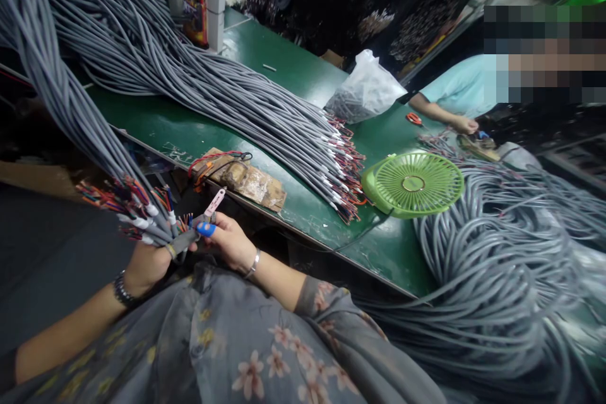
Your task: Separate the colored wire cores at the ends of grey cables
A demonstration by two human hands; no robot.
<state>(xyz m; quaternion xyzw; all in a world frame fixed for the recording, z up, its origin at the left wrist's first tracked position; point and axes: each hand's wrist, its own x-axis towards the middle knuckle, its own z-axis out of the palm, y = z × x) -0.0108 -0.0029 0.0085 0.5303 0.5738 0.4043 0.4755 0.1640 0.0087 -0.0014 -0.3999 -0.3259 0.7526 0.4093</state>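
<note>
My left hand (pixel 150 265) is closed around the ends of a grey cable bundle (pixel 101 129) that hangs down from the upper left. White collars and stripped, multicoloured wires (pixel 127 196) fan out at these ends. A grey wrapped piece, perhaps a taped finger, lies across the left hand. Close beside it, my right hand (pixel 231 243) pinches a flat pink strip with small holes (pixel 216 201); its exact kind is unclear. Blue tape covers the right thumb. The fingertips of both hands are partly hidden where they meet near the wire ends.
A long pile of grey cables (pixel 246 101) lies along the green table (pixel 392 252). On it are a taped wooden board (pixel 255 180), a green fan (pixel 411 184), a plastic bag (pixel 367 88) and coiled cables (pixel 502 265). A co-worker's hand (pixel 466 125) works at the far right.
</note>
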